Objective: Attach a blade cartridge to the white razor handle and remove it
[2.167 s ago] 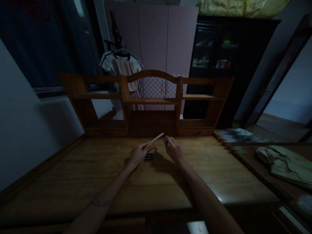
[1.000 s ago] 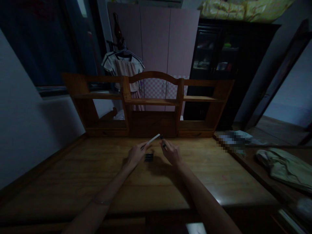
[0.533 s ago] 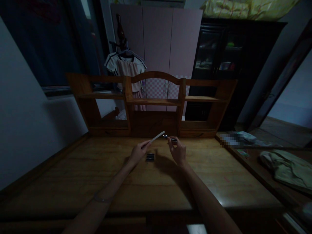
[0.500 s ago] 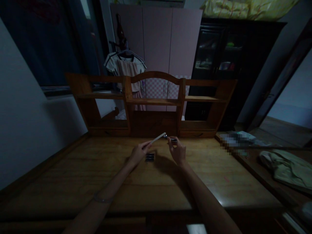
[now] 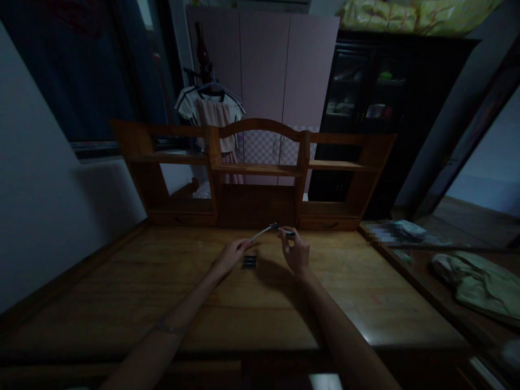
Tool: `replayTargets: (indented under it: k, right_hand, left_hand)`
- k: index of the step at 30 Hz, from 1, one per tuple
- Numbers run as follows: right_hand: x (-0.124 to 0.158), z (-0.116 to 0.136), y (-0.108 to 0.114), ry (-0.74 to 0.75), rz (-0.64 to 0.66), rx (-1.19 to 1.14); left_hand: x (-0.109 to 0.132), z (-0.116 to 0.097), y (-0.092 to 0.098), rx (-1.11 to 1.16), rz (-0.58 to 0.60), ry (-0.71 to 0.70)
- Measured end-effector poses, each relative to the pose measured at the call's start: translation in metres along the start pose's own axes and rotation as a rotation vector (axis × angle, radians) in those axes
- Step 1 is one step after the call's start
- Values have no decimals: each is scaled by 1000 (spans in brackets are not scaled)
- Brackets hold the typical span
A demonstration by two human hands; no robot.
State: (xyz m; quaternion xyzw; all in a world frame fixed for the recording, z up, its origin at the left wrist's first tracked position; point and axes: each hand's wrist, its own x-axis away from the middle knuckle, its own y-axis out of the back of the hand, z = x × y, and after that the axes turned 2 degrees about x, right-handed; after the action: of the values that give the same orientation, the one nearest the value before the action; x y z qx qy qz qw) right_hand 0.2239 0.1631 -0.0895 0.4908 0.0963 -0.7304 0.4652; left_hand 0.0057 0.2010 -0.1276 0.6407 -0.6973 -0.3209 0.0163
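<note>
My left hand (image 5: 234,253) is closed round the near end of a slim pale bar (image 5: 260,233), which slants up to the right and is seen nearly edge-on. My right hand (image 5: 296,250) pinches a small dark and light piece (image 5: 290,233) between thumb and fingers. A shiny dark bit (image 5: 274,225) shows at the bar's far end, close to the right fingertips; whether it belongs to the bar or the piece I cannot tell. Below the bar, several short dark cylinders (image 5: 249,262) lie side by side on the wooden desk (image 5: 170,292), near my left hand.
A wooden shelf unit (image 5: 260,169) rises along the desk's back edge. On the right, a lower surface holds a light green cloth (image 5: 479,279) and a plastic-wrapped bundle (image 5: 410,229). A white wall (image 5: 97,200) borders the left side.
The pale bar has turned in my left hand and now shows a thinner edge, its far end slightly lower. My right hand has hardly moved.
</note>
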Motion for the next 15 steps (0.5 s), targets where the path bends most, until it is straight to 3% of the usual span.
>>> replayTargets:
  k: [4, 8, 15]
  right_hand:
    - [-1, 1, 0, 13, -10, -27]
    - [0, 1, 0, 5, 6, -33]
    - [1, 2, 1, -5, 20, -64]
  left_hand:
    - [0, -1, 4, -4, -90, -51]
    - [-1, -3, 2, -64, -59, -171]
    - [-3, 6, 3, -126, -187, -141]
